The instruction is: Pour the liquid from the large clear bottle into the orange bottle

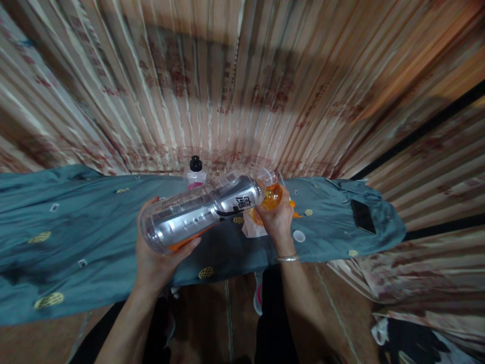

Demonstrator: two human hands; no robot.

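The left hand (155, 265) is curved around the lower part of a large clear bottle (197, 215) with a silver label, the fingers partly closed on it. The bottle lies tilted in the air, its base to the left and its neck higher, to the right. The right hand (278, 217), with a bracelet (288, 258) at the wrist, is closed around a smaller bottle of orange colour (272, 197). The neck of the large bottle is at the top of this smaller one; whether they touch, I cannot tell.

Below the hands is a table with a green-blue cloth (94, 217). On it, a white round cap (299, 236) lies just beside the right wrist, and a dark phone (362, 216) lies farther to the right. Behind the large bottle stands a bottle with black top (195, 172). Farthest hangs a striped curtain (227, 76).
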